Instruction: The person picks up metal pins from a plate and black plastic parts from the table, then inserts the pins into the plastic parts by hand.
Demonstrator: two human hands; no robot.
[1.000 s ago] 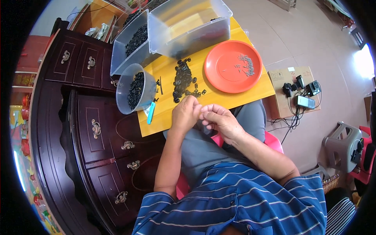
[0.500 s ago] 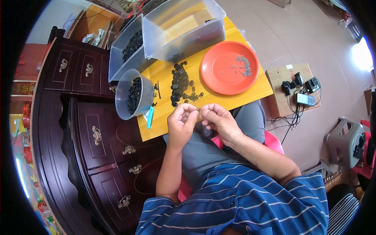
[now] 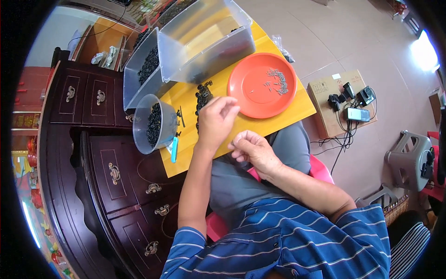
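Observation:
My left hand (image 3: 217, 117) is raised over the yellow tabletop (image 3: 288, 110), between a heap of small black parts (image 3: 203, 96) and an orange plate (image 3: 237, 95). Its fingers are bent, with the thumb apart from them, and nothing shows in its grip. The hand hides part of the heap. Lower, past the table's front edge, my right hand (image 3: 255, 151) is above my lap, thumb and fingers pinched together. Whatever the pinch holds is too small or hidden to name. Small grey metal pieces (image 3: 279, 83) lie scattered on the plate's right side.
A round clear tub (image 3: 141, 107) of black parts stands at the table's left, with a turquoise-handled tool (image 3: 174, 149) beside it. Two clear plastic bins (image 3: 206, 58) (image 3: 132, 88) are behind. Dark wooden drawers (image 3: 116, 174) flank the left; a cardboard box (image 3: 320, 123) carries cabled devices on the right.
My hands were together at the table edge around a tiny dark piece. My left hand has moved up and away, over the table; my right hand has dropped slightly, still pinched.

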